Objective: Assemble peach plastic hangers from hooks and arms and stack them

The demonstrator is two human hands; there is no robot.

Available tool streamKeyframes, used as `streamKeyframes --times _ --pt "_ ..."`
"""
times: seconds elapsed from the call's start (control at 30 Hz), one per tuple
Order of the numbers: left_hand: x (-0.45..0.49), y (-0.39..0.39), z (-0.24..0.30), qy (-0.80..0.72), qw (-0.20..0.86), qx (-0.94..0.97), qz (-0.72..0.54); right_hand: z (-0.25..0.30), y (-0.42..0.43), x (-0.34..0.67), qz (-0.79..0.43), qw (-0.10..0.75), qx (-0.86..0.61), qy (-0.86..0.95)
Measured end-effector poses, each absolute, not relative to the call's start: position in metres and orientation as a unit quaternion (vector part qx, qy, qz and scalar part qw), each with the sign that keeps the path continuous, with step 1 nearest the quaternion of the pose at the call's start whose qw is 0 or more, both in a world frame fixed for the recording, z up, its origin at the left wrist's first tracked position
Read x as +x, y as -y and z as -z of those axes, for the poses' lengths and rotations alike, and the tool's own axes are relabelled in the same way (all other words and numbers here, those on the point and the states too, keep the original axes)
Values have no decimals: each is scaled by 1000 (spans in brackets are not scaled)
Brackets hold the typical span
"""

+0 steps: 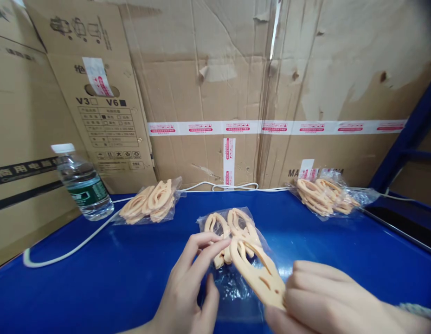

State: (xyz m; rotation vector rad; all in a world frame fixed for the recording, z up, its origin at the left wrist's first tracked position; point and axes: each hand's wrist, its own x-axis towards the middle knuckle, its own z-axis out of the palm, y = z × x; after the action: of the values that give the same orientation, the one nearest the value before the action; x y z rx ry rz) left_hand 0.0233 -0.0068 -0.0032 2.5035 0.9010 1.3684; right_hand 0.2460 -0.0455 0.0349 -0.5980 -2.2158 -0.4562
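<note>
My right hand (316, 297) pinches a flat beige cut-out piece (257, 273) by its lower end, with the oval slotted end pointing away from me. Beneath that piece lies a clear plastic bag (236, 297), holding similar beige pieces (241, 225) in its far part. My left hand (194, 278) is at the bag's left side, fingers stretched toward the pieces and thumb apart from them. Its index fingertip reaches the rounded end of the held piece; whether it presses on it or on the bag film I cannot tell.
Two more clear bags of beige pieces lie farther back, a left bag (149, 202) and a right bag (326, 197). A water bottle (85, 185) stands at left near a white cable (76, 250). Cardboard (208, 93) walls the blue table (97, 292). A dark flat object (403, 227) lies at right.
</note>
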Motion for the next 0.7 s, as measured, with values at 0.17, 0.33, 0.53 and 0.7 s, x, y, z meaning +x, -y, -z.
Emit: streamKeyframes --times 0.17,0.33,0.53,0.7 --pt "23 7 3 -306 59 837 -451 -42 21 239 265 268 -132 917" --pt "24 5 5 -301 59 832 -462 -30 3 247 318 246 -179 898" --pt "23 2 5 -289 75 839 -455 -24 -4 254 343 263 -230 872" --pt "22 1 -1 -302 95 846 -428 -38 0 270 230 189 -270 916"
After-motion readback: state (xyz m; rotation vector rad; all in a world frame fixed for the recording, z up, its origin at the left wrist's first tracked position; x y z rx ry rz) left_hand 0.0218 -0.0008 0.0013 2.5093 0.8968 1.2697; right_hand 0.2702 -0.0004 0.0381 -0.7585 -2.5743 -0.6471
